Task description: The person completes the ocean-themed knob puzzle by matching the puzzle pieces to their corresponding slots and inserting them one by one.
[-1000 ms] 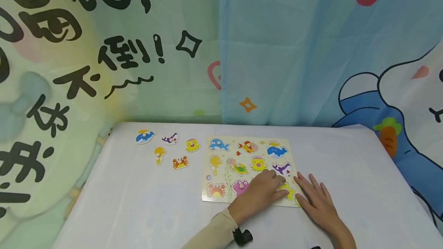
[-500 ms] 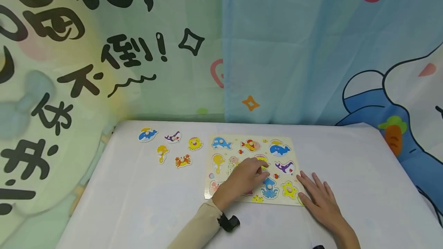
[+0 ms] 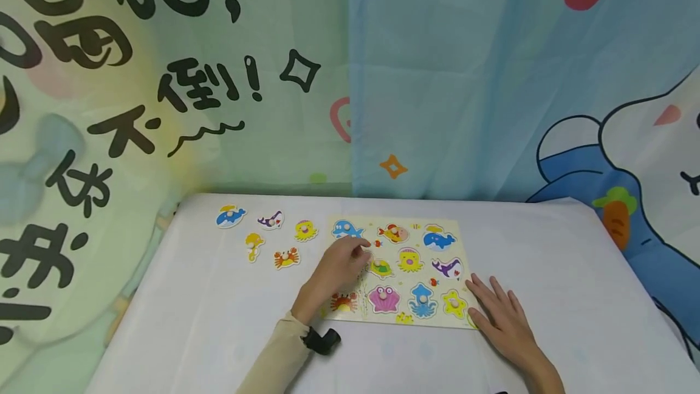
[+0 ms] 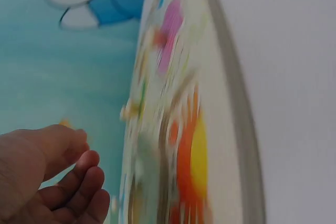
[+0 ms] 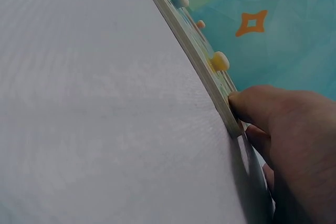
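Puzzle board point(image 3: 401, 279) is lying toward the far edge of the surface point(image 3: 219, 321), relaxed right hand point(image 3: 505, 325) touching its near right corner, probably steadying it. Left hand point(image 3: 336, 269) is hovering over its left edge, loosely curled, seemingly empty. Loose pieces point(image 3: 286, 258) are sitting toward the far left corner, likely for easy grabbing.

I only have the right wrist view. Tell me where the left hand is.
Observer: In the head view, the left hand appears over the left side of the puzzle board.
Operator: Report what lies off the board.
Observer: Five loose pieces lie on the white table, left of the board.
Operator: Name the piece beside the thumb of the right hand.
Observer: The head view shows a yellow star there.
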### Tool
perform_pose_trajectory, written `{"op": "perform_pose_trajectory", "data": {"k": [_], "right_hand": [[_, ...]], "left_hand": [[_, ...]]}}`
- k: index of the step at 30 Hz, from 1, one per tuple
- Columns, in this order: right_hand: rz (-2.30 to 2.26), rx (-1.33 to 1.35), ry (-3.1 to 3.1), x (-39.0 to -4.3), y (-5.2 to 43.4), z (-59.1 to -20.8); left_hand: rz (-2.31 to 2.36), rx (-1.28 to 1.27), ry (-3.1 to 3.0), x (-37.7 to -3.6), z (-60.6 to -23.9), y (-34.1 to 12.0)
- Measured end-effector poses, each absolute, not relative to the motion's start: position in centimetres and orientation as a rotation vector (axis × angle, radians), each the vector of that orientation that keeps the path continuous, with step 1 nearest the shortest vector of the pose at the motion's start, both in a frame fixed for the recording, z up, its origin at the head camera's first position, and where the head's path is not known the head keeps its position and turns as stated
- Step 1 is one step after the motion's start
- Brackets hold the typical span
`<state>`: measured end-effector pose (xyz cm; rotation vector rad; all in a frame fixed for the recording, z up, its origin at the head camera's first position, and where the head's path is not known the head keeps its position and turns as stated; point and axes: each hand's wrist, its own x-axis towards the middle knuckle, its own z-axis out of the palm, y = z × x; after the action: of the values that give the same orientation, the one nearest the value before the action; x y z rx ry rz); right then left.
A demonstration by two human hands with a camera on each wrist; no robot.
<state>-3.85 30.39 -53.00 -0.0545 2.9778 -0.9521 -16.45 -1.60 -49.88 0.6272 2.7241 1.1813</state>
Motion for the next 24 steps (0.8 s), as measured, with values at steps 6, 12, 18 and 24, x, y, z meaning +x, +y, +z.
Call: {"op": "perform_pose_trajectory", "data": {"k": [6, 12, 18, 24], "right_hand": [[-0.954, -0.059, 2.991, -3.7, 30.7, -52.7], [-0.957, -0.08, 3.012, -3.8, 30.8, -52.9], [-0.945, -0.079, 3.011, -3.9, 30.6, -53.0], [-0.913, -0.052, 2.993, -3.9, 30.3, -53.1]], "left_hand": [[1.325, 0.47, 2.77, -17.4, -49.7, -6.0], [1.258, 0.356, 2.869, -17.7, -49.6, -9.7], [1.203, 0.179, 2.914, -17.3, -49.5, -12.9], [1.097, 0.104, 2.92, -16.8, -49.9, -14.1]]}}
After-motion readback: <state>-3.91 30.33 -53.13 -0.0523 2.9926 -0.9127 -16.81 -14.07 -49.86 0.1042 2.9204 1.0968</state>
